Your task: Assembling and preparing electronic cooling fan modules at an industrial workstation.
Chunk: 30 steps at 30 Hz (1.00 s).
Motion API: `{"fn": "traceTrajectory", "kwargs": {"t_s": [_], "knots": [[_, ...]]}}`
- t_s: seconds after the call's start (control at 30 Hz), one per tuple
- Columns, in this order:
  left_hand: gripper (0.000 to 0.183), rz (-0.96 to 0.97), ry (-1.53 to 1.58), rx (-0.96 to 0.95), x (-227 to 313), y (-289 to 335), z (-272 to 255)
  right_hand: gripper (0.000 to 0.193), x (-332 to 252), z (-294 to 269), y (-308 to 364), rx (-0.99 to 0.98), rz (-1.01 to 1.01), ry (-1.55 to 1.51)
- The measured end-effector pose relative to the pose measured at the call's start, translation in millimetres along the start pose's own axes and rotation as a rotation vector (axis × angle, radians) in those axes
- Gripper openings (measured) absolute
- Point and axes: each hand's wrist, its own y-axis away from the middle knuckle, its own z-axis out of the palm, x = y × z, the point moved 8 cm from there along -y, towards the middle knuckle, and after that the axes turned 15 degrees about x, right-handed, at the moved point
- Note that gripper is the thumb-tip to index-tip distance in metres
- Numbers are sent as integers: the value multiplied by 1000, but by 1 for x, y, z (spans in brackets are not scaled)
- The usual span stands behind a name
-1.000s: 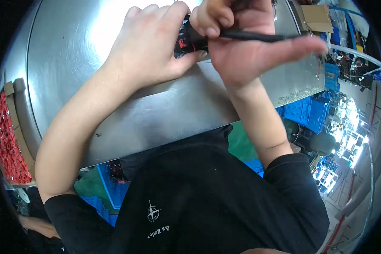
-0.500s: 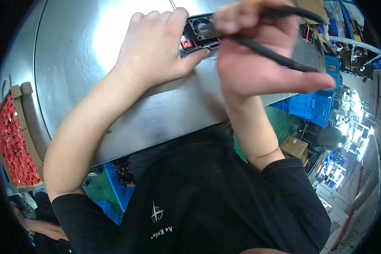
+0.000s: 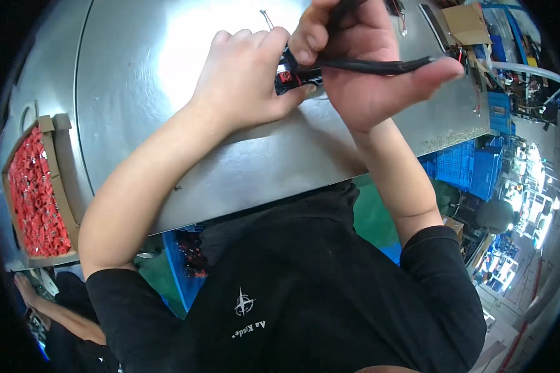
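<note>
My left hand point(image 3: 249, 78) is wrapped around one end of a small black housing with a fan, pressed down on the metal table point(image 3: 230, 171). Beside its thumb, a red connector point(image 3: 285, 77) and part of the black housing point(image 3: 312, 76) show; the fan itself is hidden now. Close to the right of it, my right hand point(image 3: 370, 74) is turned palm up, its fingers curled and its thumb stretched out. It grips a black tool with two long arms point(image 3: 379, 66), perhaps pliers; its tip is hidden behind the fingers.
A cardboard box of red parts point(image 3: 36, 186) stands at the left. Thin wires point(image 3: 266, 18) lie beyond my left hand. Blue crates point(image 3: 463, 165) stand off the table's right edge. Another person's arm point(image 3: 62, 314) shows at lower left. A blue bin point(image 3: 183, 267) sits below the table edge.
My right hand and the black tool have moved in toward the housing, and the fan is now covered. The whole view has shifted slightly. My left hand keeps its hold.
</note>
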Motion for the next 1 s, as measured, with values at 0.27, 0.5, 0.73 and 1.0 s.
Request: {"fn": "traceTrajectory", "kwargs": {"t_s": [0.27, 0.5, 0.73, 1.0], "knots": [[48, -41, 16, -24, -5, 2, -1, 141, 13, 17, 5, -89, 12, 46], [40, -19, -49, -20, 1, 0, -4, 122, 14, 25, -9, -131, -55, -4], [56, -57, -60, -13, -4, 3, 3, 120, 11, 4, -5, 41, -12, -87], [54, -45, -50, 8, -4, 1, -1, 132, 19, -9, 6, -64, 348, -938]]}}
